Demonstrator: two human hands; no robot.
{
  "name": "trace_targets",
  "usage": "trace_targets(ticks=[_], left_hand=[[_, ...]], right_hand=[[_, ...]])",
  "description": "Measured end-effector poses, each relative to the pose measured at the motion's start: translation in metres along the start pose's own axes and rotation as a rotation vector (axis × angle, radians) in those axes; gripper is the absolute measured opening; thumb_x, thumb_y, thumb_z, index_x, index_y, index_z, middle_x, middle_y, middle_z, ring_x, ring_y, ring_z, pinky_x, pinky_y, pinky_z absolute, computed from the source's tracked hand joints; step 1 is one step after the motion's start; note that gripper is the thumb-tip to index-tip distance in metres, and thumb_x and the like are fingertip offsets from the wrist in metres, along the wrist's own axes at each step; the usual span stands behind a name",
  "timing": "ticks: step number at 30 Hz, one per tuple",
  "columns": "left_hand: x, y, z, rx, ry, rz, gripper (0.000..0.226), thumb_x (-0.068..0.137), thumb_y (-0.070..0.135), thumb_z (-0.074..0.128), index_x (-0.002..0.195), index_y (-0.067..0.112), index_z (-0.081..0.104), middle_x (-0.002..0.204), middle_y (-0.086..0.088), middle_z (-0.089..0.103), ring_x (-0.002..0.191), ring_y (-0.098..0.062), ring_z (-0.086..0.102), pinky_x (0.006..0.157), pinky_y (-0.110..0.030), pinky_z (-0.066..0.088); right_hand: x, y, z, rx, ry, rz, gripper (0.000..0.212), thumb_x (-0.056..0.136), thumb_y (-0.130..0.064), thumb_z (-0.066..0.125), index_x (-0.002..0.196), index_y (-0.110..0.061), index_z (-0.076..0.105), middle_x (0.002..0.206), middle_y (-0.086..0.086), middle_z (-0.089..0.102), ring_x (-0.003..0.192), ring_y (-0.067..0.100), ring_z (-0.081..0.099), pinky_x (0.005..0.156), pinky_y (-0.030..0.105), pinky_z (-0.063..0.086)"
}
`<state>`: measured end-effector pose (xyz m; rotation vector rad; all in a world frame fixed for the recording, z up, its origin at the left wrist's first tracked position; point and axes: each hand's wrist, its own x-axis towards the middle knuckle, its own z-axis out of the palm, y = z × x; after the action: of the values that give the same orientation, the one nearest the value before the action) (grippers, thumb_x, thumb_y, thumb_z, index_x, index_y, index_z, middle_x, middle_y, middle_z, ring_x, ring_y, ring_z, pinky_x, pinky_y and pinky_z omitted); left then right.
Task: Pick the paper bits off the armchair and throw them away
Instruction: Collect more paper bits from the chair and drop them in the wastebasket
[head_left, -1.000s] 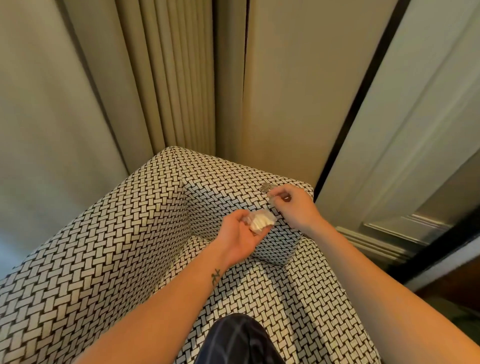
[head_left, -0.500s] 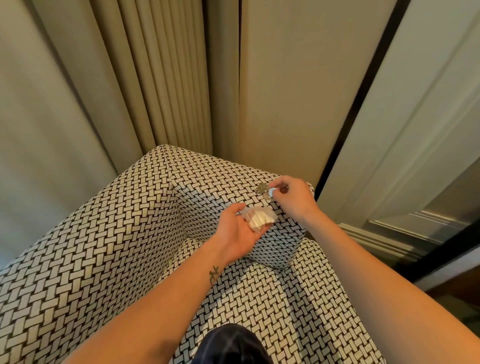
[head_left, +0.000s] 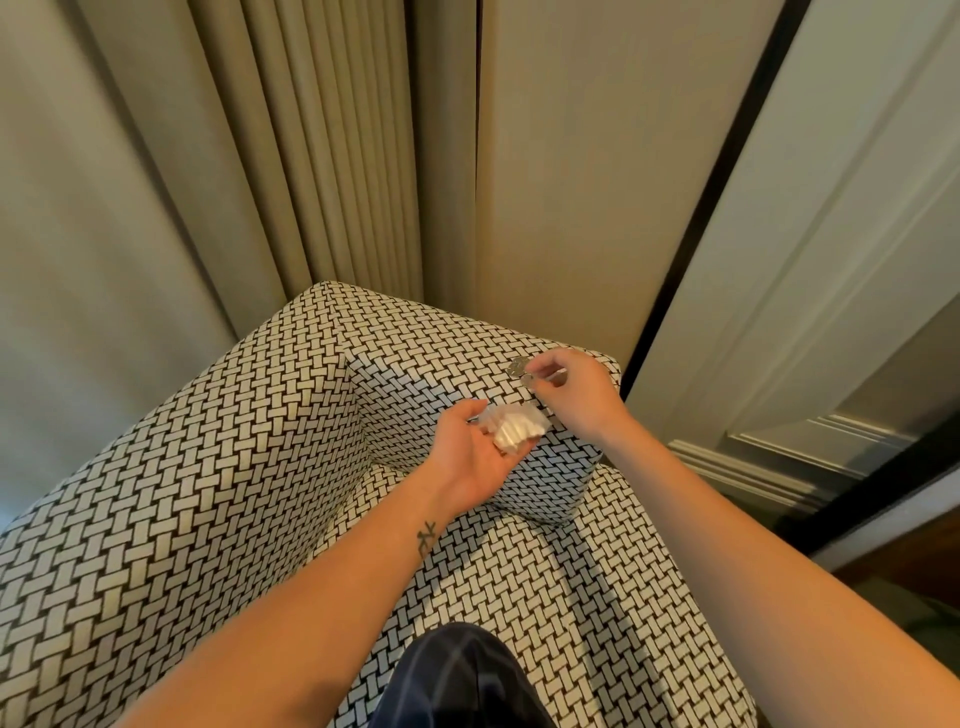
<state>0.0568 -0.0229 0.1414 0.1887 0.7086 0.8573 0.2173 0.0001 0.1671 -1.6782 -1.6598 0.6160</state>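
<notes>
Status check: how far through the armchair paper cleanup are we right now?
Done: a wad of white paper bits already sits gathered in the left hand. In hand: the right hand pinches at a greyish bit on top of the armchair armrest. Left: lift that bit, then throw everything away; no bin is in view. No other bits stand out on the patterned fabric.

Your armchair (head_left: 208, 493) wears a black-and-white basketweave; the paper bits (head_left: 511, 431) are white, the curtain (head_left: 337, 156) at 12 o'clock beige, the cloth (head_left: 457, 675) at 6 o'clock dark checked
</notes>
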Motion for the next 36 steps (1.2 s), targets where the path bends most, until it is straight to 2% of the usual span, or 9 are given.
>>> trace_targets(ticks=[4,12,17,21,25,27,30,32,36], left_hand=[[-0.019,-0.006,-0.009,-0.023,-0.040,0.002,0.046,0.105,0.027,0.042,0.132,-0.009,0.052,0.111,-0.026,0.068,0.099,-0.031,0.063,0.111,-0.036,0.042],[-0.077,-0.012,-0.061,-0.070,-0.146,0.036,0.046,0.102,0.018,0.044,0.142,-0.004,0.040,0.108,-0.017,0.058,0.087,-0.022,0.058,0.078,-0.033,0.057],[-0.130,-0.017,-0.124,-0.114,-0.134,0.051,0.044,0.097,0.007,0.044,0.140,-0.005,0.041,0.117,-0.020,0.056,0.092,-0.023,0.058,0.092,-0.033,0.050],[-0.170,-0.018,-0.169,-0.187,-0.072,0.081,0.053,0.093,0.000,0.037,0.145,-0.004,0.036,0.129,-0.022,0.048,0.105,-0.026,0.053,0.117,-0.036,0.035],[-0.206,-0.025,-0.212,-0.179,0.045,0.137,0.050,0.087,-0.003,0.037,0.136,-0.003,0.044,0.122,-0.023,0.055,0.102,-0.026,0.058,0.099,-0.037,0.049],[-0.220,-0.029,-0.235,-0.217,0.081,0.152,0.049,0.088,-0.005,0.037,0.136,-0.003,0.044,0.125,-0.023,0.055,0.105,-0.027,0.057,0.104,-0.038,0.047],[-0.238,-0.038,-0.271,-0.265,0.149,0.163,0.049,0.090,-0.009,0.033,0.138,-0.002,0.043,0.123,-0.023,0.055,0.107,-0.028,0.057,0.103,-0.039,0.050],[-0.252,-0.045,-0.288,-0.285,0.173,0.170,0.052,0.090,-0.012,0.031,0.141,-0.001,0.042,0.126,-0.024,0.055,0.112,-0.029,0.056,0.105,-0.040,0.049],[-0.270,-0.060,-0.322,-0.289,0.223,0.162,0.053,0.088,-0.015,0.034,0.139,-0.003,0.043,0.141,-0.029,0.050,0.133,-0.035,0.050,0.116,-0.046,0.042]], right_hand=[[-0.025,-0.020,0.005,0.029,-0.038,-0.020,0.019,0.094,-0.006,0.065,0.107,-0.018,0.071,0.099,-0.015,0.062,0.089,-0.001,0.059,0.076,0.014,0.045],[-0.089,-0.061,0.042,0.091,-0.155,-0.037,0.018,0.096,-0.009,0.063,0.107,-0.022,0.070,0.107,-0.014,0.066,0.095,-0.002,0.060,0.081,0.017,0.052],[-0.132,-0.083,0.094,0.049,-0.307,-0.068,0.019,0.098,-0.011,0.060,0.111,-0.022,0.068,0.111,-0.013,0.065,0.100,-0.001,0.060,0.080,0.015,0.053],[-0.163,-0.101,0.134,0.072,-0.423,-0.069,0.019,0.100,-0.014,0.057,0.115,-0.021,0.068,0.112,-0.012,0.064,0.081,-0.004,0.058,0.057,0.007,0.046],[-0.189,-0.115,0.179,0.025,-0.514,-0.102,0.020,0.102,-0.017,0.054,0.117,-0.022,0.066,0.119,-0.010,0.063,0.078,-0.002,0.061,0.053,0.008,0.049],[-0.200,-0.121,0.201,0.018,-0.566,-0.116,0.020,0.102,-0.015,0.053,0.116,-0.022,0.066,0.120,-0.009,0.063,0.072,0.000,0.061,0.053,0.012,0.049],[-0.219,-0.127,0.230,-0.016,-0.631,-0.168,0.022,0.102,-0.017,0.052,0.117,-0.021,0.068,0.130,-0.006,0.063,0.098,0.011,0.067,0.074,0.019,0.055],[-0.232,-0.129,0.247,-0.046,-0.685,-0.166,0.023,0.102,-0.018,0.051,0.116,-0.022,0.069,0.134,-0.004,0.063,0.105,0.023,0.069,0.087,0.032,0.058],[-0.250,-0.131,0.275,-0.070,-0.760,-0.152,0.024,0.101,-0.019,0.052,0.115,-0.025,0.071,0.133,-0.003,0.064,0.112,0.020,0.065,0.099,0.041,0.053]])
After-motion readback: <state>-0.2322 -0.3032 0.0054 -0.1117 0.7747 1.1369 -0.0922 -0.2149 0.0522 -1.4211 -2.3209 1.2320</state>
